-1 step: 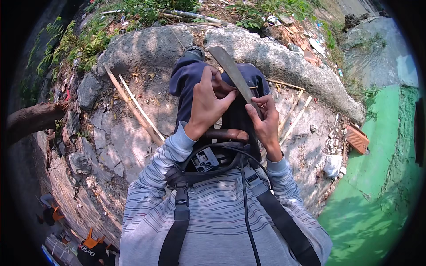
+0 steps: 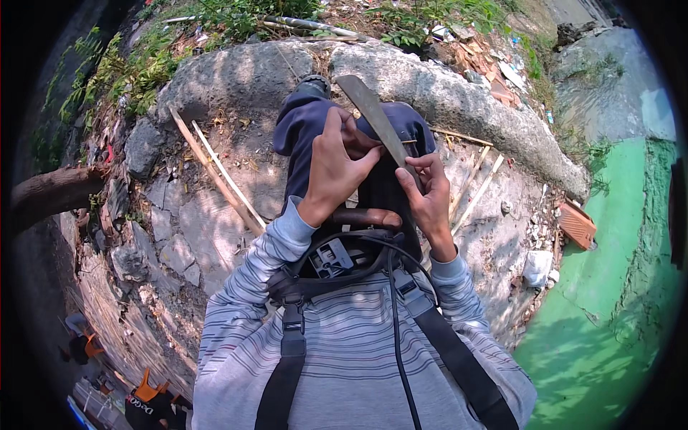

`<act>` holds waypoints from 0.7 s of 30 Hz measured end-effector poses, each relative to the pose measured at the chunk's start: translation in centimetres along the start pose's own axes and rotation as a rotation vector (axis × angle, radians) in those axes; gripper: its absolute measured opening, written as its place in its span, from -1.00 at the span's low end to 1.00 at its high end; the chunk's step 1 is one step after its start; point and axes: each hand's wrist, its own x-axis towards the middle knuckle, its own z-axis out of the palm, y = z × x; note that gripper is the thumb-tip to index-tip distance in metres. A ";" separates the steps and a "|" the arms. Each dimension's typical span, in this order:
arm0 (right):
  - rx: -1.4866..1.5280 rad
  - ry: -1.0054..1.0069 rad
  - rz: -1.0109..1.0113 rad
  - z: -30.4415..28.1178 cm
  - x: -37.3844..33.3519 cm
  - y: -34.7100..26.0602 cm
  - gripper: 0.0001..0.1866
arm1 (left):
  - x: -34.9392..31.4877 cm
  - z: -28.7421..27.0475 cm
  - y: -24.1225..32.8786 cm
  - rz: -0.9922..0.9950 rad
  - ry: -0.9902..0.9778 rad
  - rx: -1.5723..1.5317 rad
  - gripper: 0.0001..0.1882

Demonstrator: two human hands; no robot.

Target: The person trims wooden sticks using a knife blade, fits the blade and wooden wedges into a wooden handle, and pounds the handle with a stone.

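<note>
A machete blade (image 2: 373, 111), long, dull and dark grey, slants above my knees with its broad tip pointing away from me. My left hand (image 2: 337, 163) is closed just left of it, thumb and fingers pinched at the blade's side; what they hold is hidden. A short bit of thin pale stick (image 2: 408, 142) shows just right of the blade. My right hand (image 2: 430, 190) pinches the blade's lower end between thumb and fingers. Across my lap lies a brown rounded wooden handle (image 2: 369, 217); whether it joins the blade I cannot tell.
Long pale split sticks (image 2: 215, 168) lie to my left, others (image 2: 476, 188) to my right. A low, rough concrete kerb (image 2: 459, 89) curves ahead. Rubble (image 2: 130, 261) lies left; a terracotta block (image 2: 576, 223) and green floor (image 2: 602, 287) are right. People in dark clothes (image 2: 147, 408) appear lower left.
</note>
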 end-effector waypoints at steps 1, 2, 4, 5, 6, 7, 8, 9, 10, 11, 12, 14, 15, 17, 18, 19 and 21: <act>0.013 -0.021 0.028 0.1 -0.1 -0.2 -0.75 | 0.0 0.1 -0.4 0.040 0.014 -0.001 -0.51; 0.013 -0.021 0.028 0.1 0.0 -0.3 -0.75 | -0.1 0.2 -0.7 0.041 0.014 -0.001 -0.51; -0.027 -0.048 0.028 0.1 0.0 -0.4 -0.75 | -0.3 0.3 -1.2 0.056 0.029 -0.013 -0.52; -0.027 -0.047 0.028 0.0 0.0 -0.7 -0.75 | -0.3 0.4 -1.5 0.056 0.028 -0.013 -0.52; -0.027 -0.053 0.056 0.0 0.0 -1.0 -0.74 | -0.4 0.5 -1.8 0.102 0.032 -0.011 -0.52; -0.028 -0.058 0.083 0.0 -0.1 -1.2 -0.74 | -0.5 0.5 -2.1 0.149 0.035 -0.009 -0.51; -0.028 -0.059 0.084 0.0 -0.1 -1.1 -0.74 | -0.7 0.6 -2.4 0.148 0.036 -0.009 -0.51; -0.017 -0.066 0.061 0.0 -0.2 -1.0 -0.73 | -0.9 0.7 -2.5 0.193 0.046 0.009 -0.51; -0.005 -0.074 0.038 0.1 -0.2 -0.9 -0.73 | -1.0 0.7 -2.6 0.238 0.057 0.027 -0.51; -0.006 -0.073 0.038 0.0 -0.2 -0.9 -0.73 | -1.1 0.7 -2.8 0.237 0.056 0.025 -0.51; -0.018 -0.084 0.041 0.1 -0.1 -1.1 -0.74 | -1.1 0.6 -2.8 0.240 0.053 0.063 -0.52; -0.031 -0.095 0.044 0.1 0.0 -1.1 -0.74 | -1.1 0.4 -2.7 0.242 0.050 0.101 -0.54; -0.038 -0.086 0.033 0.0 0.0 -1.0 -0.75 | -1.1 0.3 -2.2 0.249 0.042 0.133 -0.54; -0.046 -0.076 0.021 -0.3 0.0 -0.7 -0.75 | -1.1 0.3 -2.2 0.256 0.033 0.164 -0.54; -0.073 -0.065 0.057 -0.5 0.2 -0.5 -0.75 | -0.9 0.4 -2.4 0.261 0.035 0.125 -0.54; -0.100 -0.054 0.093 -0.7 0.3 -0.3 -0.75 | -0.9 0.5 -2.7 0.267 0.037 0.085 -0.53; -0.072 -0.036 0.051 -0.5 0.4 -0.1 -0.75 | -0.9 0.7 -2.8 0.275 0.043 0.083 -0.54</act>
